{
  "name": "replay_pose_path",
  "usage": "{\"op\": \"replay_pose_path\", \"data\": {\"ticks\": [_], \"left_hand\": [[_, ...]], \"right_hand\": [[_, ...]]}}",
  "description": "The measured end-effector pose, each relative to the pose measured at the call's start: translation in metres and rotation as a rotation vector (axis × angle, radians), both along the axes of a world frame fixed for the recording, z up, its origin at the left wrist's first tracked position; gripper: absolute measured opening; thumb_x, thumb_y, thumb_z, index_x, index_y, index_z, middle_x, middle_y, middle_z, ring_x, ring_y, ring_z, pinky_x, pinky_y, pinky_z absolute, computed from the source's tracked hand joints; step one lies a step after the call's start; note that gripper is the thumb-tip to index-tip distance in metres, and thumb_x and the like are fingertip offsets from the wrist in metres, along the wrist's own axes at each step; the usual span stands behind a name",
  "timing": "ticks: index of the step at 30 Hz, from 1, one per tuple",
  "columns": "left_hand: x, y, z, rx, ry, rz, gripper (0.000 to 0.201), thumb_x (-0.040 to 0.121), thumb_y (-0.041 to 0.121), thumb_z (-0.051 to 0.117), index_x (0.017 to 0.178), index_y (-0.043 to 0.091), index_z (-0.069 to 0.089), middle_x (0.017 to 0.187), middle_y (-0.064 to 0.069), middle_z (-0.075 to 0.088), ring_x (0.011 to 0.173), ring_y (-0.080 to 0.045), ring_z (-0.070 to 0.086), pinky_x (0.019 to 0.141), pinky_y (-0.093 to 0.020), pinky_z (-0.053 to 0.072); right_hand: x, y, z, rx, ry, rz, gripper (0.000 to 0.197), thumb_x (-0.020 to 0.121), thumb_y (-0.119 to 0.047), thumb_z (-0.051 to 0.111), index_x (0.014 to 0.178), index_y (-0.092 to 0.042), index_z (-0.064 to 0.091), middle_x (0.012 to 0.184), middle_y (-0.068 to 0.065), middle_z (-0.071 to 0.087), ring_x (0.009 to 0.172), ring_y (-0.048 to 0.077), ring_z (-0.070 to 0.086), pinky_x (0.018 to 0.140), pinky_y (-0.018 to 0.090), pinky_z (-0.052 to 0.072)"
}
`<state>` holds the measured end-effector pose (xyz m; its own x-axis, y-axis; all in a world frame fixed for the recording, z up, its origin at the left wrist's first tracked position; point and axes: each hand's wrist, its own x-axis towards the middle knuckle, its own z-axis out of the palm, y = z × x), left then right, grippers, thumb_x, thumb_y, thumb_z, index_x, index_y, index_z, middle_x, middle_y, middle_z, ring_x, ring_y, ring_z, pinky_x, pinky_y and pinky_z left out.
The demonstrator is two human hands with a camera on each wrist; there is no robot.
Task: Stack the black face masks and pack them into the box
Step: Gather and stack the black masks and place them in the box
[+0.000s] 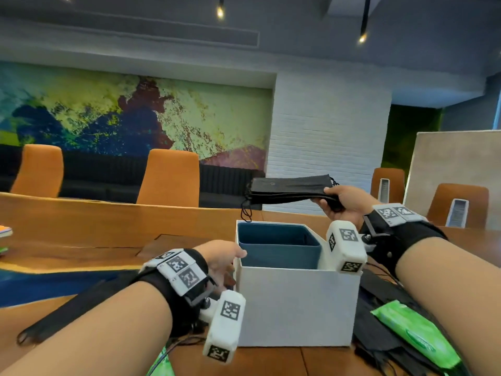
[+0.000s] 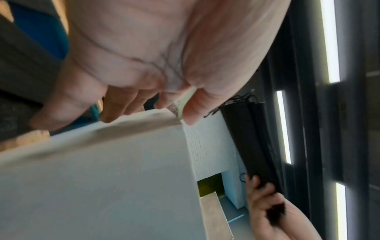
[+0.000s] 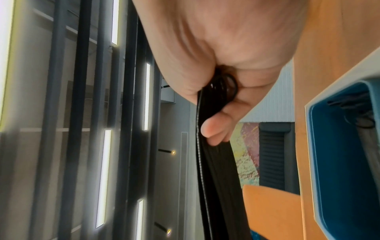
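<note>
A white box [image 1: 295, 308] with a blue lining stands open on the wooden table [image 1: 95, 240]. My right hand [image 1: 336, 202] pinches one end of a flat stack of black face masks [image 1: 290, 189] and holds it level above the box's far side, ear loops dangling. The right wrist view shows thumb and fingers [image 3: 216, 129] clamped on the stack [image 3: 218, 186], and black loops lying inside the box [image 3: 308, 129]. My left hand [image 1: 227, 256] grips the box's upper left corner, thumb on the rim. In the left wrist view its fingers [image 2: 115, 104] curl over the box wall [image 2: 102, 178].
More loose black masks [image 1: 379, 321] lie right of the box under a green wipes packet [image 1: 414, 335]. Orange chairs [image 1: 170, 177] stand behind the table. Coloured items [image 1: 4, 234] sit at the far left edge.
</note>
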<state>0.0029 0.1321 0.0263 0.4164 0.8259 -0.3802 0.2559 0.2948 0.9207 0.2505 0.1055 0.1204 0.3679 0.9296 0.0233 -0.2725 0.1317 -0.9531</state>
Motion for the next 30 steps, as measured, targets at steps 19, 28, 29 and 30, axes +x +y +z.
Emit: {"op": "replay_pose_path", "data": {"ticks": [19, 28, 29, 30], "left_hand": [[-0.002, 0.010, -0.023, -0.005, -0.146, -0.080, 0.038, 0.103, 0.027, 0.036, 0.140, 0.019, 0.033, 0.128, -0.020, 0.051, 0.112, -0.037, 0.053, 0.077, -0.064, 0.047], [-0.002, 0.006, -0.025, -0.005, -0.151, -0.064, 0.040, 0.102, 0.030, 0.038, 0.140, 0.025, 0.029, 0.126, -0.017, 0.052, 0.111, -0.034, 0.055, 0.073, -0.062, 0.051], [-0.002, 0.006, -0.026, -0.008, -0.160, -0.060, 0.041, 0.102, 0.030, 0.039, 0.141, 0.026, 0.029, 0.126, -0.016, 0.051, 0.111, -0.033, 0.055, 0.073, -0.062, 0.051], [-0.002, 0.006, -0.026, -0.010, -0.166, -0.057, 0.041, 0.102, 0.029, 0.039, 0.141, 0.027, 0.029, 0.126, -0.016, 0.051, 0.111, -0.033, 0.055, 0.073, -0.062, 0.050]], "right_hand": [[0.040, 0.117, -0.063, -0.347, -0.455, -0.003, 0.021, 0.097, -0.002, 0.038, 0.115, -0.005, 0.048, 0.097, 0.012, 0.057, 0.059, 0.018, 0.071, 0.061, 0.029, 0.058], [0.047, 0.112, -0.056, -0.395, -0.621, -0.021, 0.012, 0.093, -0.011, 0.046, 0.104, -0.009, 0.051, 0.090, 0.006, 0.054, 0.060, 0.018, 0.065, 0.045, 0.021, 0.051], [0.047, 0.110, -0.052, -0.388, -0.623, -0.038, 0.015, 0.094, -0.014, 0.046, 0.108, -0.009, 0.049, 0.089, 0.007, 0.054, 0.065, 0.020, 0.062, 0.048, 0.024, 0.051], [0.046, 0.109, -0.048, -0.390, -0.626, -0.046, 0.019, 0.095, -0.018, 0.047, 0.111, -0.009, 0.049, 0.088, 0.008, 0.055, 0.069, 0.022, 0.059, 0.055, 0.027, 0.051]]}}
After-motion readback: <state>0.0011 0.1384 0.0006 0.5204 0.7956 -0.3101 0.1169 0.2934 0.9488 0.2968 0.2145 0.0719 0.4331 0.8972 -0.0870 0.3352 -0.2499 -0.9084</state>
